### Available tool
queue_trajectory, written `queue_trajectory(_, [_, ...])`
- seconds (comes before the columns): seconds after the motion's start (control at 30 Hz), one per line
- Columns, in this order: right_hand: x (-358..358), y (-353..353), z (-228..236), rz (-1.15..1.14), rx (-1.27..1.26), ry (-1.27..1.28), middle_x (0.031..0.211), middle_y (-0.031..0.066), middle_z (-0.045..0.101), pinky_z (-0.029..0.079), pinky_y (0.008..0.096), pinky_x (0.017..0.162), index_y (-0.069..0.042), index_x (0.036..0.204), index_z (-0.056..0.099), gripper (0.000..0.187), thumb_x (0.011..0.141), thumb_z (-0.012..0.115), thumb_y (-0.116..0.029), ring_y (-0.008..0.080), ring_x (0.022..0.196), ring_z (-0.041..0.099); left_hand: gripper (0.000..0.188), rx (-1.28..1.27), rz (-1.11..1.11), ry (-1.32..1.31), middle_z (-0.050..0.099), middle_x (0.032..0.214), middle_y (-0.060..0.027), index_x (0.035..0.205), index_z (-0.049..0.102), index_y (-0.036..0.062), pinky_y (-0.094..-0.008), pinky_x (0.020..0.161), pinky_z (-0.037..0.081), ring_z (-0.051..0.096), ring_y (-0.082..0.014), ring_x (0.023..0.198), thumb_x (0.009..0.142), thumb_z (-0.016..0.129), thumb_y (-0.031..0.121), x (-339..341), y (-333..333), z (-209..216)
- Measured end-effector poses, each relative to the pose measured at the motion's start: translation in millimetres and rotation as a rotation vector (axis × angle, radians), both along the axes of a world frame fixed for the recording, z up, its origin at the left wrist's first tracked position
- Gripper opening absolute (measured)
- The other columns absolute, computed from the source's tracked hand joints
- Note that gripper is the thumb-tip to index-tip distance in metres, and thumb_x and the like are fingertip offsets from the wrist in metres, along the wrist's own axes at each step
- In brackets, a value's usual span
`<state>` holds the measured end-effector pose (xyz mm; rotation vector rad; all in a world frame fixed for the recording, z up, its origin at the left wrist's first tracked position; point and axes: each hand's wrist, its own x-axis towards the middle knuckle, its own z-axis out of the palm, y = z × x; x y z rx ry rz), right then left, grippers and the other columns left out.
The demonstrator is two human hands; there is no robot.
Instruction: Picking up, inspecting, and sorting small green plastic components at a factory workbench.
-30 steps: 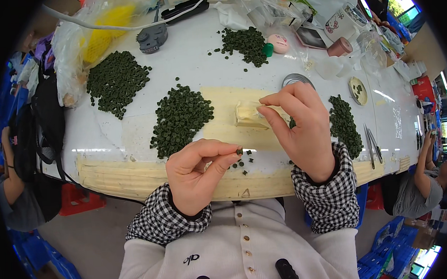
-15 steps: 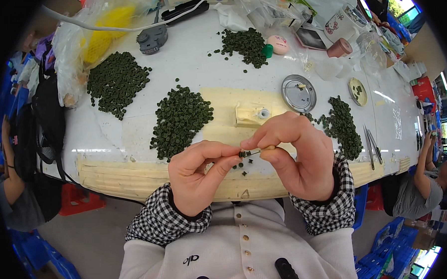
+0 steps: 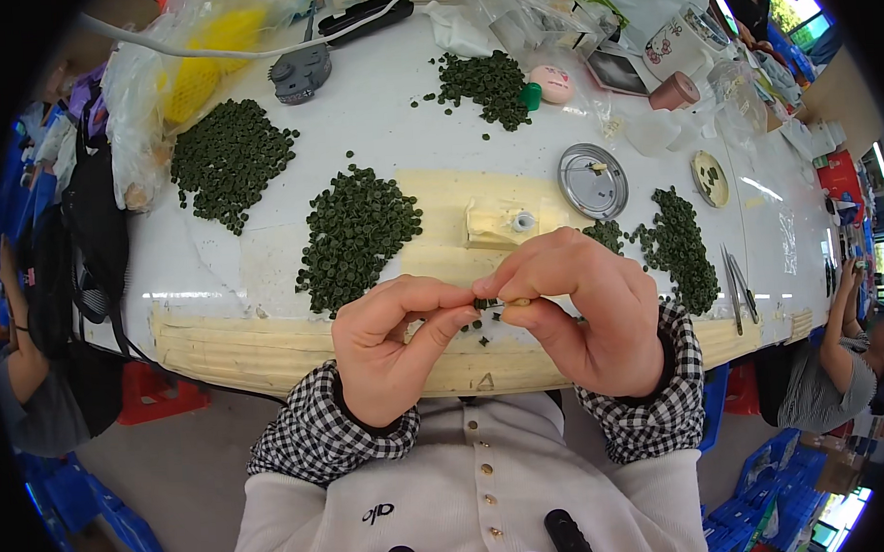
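Observation:
Above the table's near edge, my left hand [image 3: 396,352] pinches a small dark green part [image 3: 482,303] between thumb and forefinger. My right hand [image 3: 602,318] is closed on a thin needle-like tool [image 3: 518,302] with a yellowish grip; its tip is at the green part, and whether it is inside cannot be made out. Below my fingertips lie a few loose green pieces [image 3: 483,340]. Left of them is a heap of green parts [image 3: 357,240]. Just beyond my hands sits a yellow tape-covered block [image 3: 489,225] with a white knob. A smaller green heap [image 3: 606,233] shows behind my right hand.
More green heaps lie at far left [image 3: 230,162], far middle [image 3: 483,92] and right [image 3: 683,251]. A round metal dish [image 3: 569,193], tweezers [image 3: 732,293] and a shallow yellowish dish [image 3: 700,191] are on the right. Plastic bags [image 3: 139,121] and a white cable [image 3: 186,57] line the far side.
My right hand has shifted slightly left, bringing the tool's grip closer to the green part. My left hand stays almost still. More of the small heap behind my right hand shows.

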<state>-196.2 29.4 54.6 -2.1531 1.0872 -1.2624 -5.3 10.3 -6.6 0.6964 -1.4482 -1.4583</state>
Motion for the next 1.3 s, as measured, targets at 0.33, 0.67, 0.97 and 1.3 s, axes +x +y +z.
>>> queue_trajectory(0.33, [-5, 0, -5, -0.170, 0.004, -0.175, 0.083, 0.0110, 0.061, 0.050, 0.0283, 0.063, 0.003, 0.092, 0.058, 0.011, 0.084, 0.066, 0.001, 0.0222, 0.069, 0.061, 0.015, 0.039, -0.004, -0.011, 0.068, 0.093, -0.0112, 0.098, 0.066, -0.0061, -0.0241, 0.074, 0.050, 0.064, -0.0130, 0.084, 0.084, 0.066, -0.009, 1, 1, -1])
queue_trajectory(0.67, [-16, -16, -17, -0.526, -0.076, 0.321, 0.084, 0.0105, 0.060, 0.046, 0.0374, 0.067, -0.002, 0.088, 0.061, 0.011, 0.080, 0.068, -0.006, 0.0298, 0.077, 0.057, 0.015, 0.067, 0.006, 0.026, 0.067, 0.095, -0.0113, 0.099, 0.065, -0.0067, -0.0237, 0.077, 0.051, 0.064, -0.0130, 0.086, 0.085, 0.064, -0.009, 0, 1, -2])
queue_trajectory(0.97, [-2, 13, 4, -0.357, 0.006, 0.186, 0.086, 0.0099, 0.063, 0.046, 0.0342, 0.067, -0.002, 0.100, 0.068, 0.025, 0.075, 0.072, 0.000, 0.0263, 0.075, 0.057, 0.016, 0.053, 0.067, 0.070, 0.066, 0.096, -0.0112, 0.099, 0.065, -0.0065, -0.0230, 0.075, 0.051, 0.064, -0.0126, 0.084, 0.084, 0.065, -0.010, 2, 2, -5])
queue_trajectory(1.3, [19, 29, -20, -0.229, 0.157, -0.027, 0.090, 0.0101, 0.065, 0.049, 0.0299, 0.066, -0.001, 0.110, 0.068, 0.036, 0.075, 0.072, 0.003, 0.0225, 0.076, 0.060, 0.017, 0.005, 0.091, 0.043, 0.067, 0.096, -0.0104, 0.099, 0.066, -0.0044, -0.0246, 0.074, 0.050, 0.064, -0.0135, 0.085, 0.083, 0.067, -0.008, 2, 2, -5])
